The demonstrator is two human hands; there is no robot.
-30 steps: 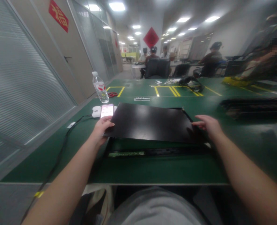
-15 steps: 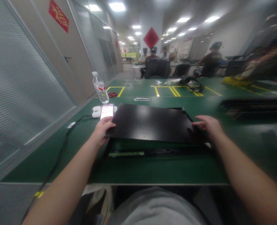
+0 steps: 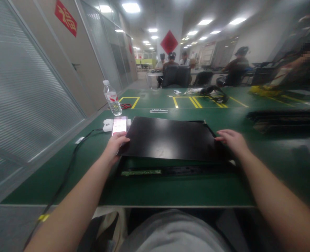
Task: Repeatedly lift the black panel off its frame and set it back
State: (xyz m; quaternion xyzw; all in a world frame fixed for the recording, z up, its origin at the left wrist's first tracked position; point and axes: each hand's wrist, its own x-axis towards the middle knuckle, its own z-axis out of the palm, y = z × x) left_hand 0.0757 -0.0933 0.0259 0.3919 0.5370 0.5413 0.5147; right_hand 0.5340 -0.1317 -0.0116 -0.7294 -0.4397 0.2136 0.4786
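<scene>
A thin, glossy black panel (image 3: 167, 138), like a display screen, lies slightly askew over a dark frame (image 3: 194, 170) on the green table. My left hand (image 3: 115, 145) is closed on its left edge, thumb on top and fingers underneath. At the right edge, my right hand (image 3: 233, 141) has its fingertips drawn together on the panel; the part under the edge is hidden. Along the near side of the frame runs a green strip (image 3: 141, 172), like a circuit board. A lit phone (image 3: 119, 126) rests just beyond my left hand.
A water bottle (image 3: 112, 98) and red-handled scissors (image 3: 125, 105) stand behind the phone. From a white device (image 3: 108, 125) a black cable (image 3: 72, 159) runs over the left edge. Long dark parts (image 3: 283, 118) lie to the right. Several people sit at the back.
The fingers of my right hand have closed in on the panel's right edge; its index finger was stretched out before. The panel's near side has sunk very slightly.
</scene>
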